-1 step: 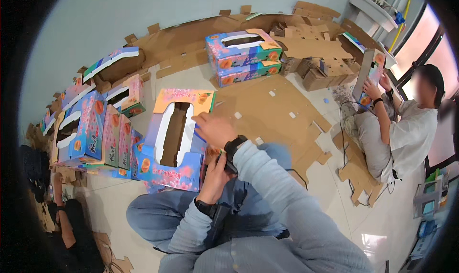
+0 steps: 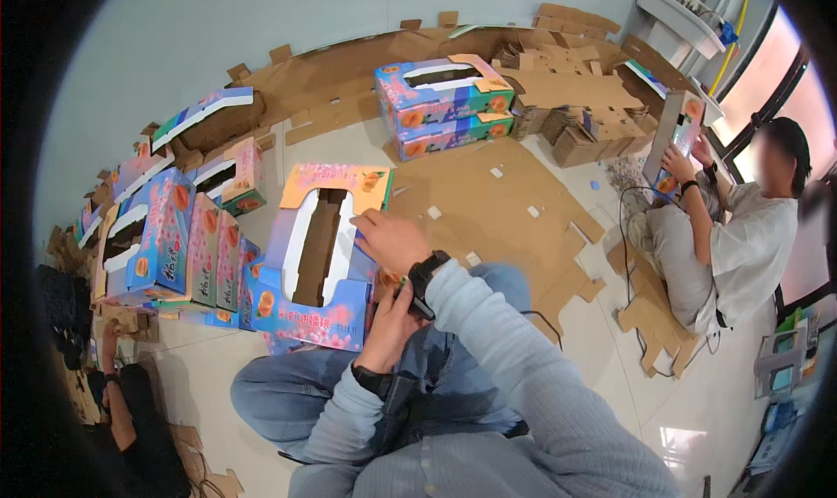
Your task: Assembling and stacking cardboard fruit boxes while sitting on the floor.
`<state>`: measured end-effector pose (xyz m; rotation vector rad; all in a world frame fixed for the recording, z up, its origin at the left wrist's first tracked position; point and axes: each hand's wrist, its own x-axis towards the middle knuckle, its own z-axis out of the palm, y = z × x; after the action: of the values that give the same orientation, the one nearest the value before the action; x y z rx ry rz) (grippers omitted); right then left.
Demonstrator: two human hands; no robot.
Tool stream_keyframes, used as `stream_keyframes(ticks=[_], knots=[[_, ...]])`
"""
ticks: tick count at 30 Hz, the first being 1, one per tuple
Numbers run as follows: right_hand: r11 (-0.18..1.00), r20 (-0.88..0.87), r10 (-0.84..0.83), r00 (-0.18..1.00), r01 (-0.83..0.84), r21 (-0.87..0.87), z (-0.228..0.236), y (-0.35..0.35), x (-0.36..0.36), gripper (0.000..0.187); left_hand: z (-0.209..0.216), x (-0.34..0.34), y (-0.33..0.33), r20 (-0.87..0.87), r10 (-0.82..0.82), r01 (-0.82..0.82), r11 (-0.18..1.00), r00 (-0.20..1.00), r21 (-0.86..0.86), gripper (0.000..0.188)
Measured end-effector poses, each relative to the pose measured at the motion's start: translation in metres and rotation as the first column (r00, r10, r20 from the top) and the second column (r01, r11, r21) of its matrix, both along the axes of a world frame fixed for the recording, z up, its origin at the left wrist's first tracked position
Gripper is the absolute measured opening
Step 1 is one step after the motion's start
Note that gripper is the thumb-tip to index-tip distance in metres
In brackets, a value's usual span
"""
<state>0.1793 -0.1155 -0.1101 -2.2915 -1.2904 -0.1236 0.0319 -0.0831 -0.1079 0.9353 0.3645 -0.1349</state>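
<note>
A printed cardboard carton (image 2: 349, 317) in blue, pink and orange stands in front of my crossed legs, a long opening in its top framed by white edges. My right hand (image 2: 397, 243) grips the carton's upper right edge, its fingertips on the rim by the orange flap. Below it, my left hand (image 2: 386, 331) is closed at the carton's lower right side. Its fingers are partly covered by my right wrist, and a dark shape shows beside them; what they hold cannot be made out.
Finished-looking cartons stand in a row (image 2: 166, 237) at left and a stack (image 2: 445, 106) ahead. Flattened cardboard (image 2: 497, 193) covers the floor, with folded cardboard piles (image 2: 593, 123) behind. A person (image 2: 741, 237) handles a carton at right; another person's arm (image 2: 120, 402) shows at lower left.
My right hand and the carton's top sit very slightly lower in the picture. Otherwise the scene looks the same.
</note>
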Motion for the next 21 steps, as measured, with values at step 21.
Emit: stream_keyframes(ticks=[21], knots=[[0.937,-0.760,-0.230,0.608,-0.073,-0.342,-0.055,0.016,0.003,0.092,-0.088,-0.026,0.265,-0.154,0.358,0.193,-0.078,0.921,0.978,0.058]])
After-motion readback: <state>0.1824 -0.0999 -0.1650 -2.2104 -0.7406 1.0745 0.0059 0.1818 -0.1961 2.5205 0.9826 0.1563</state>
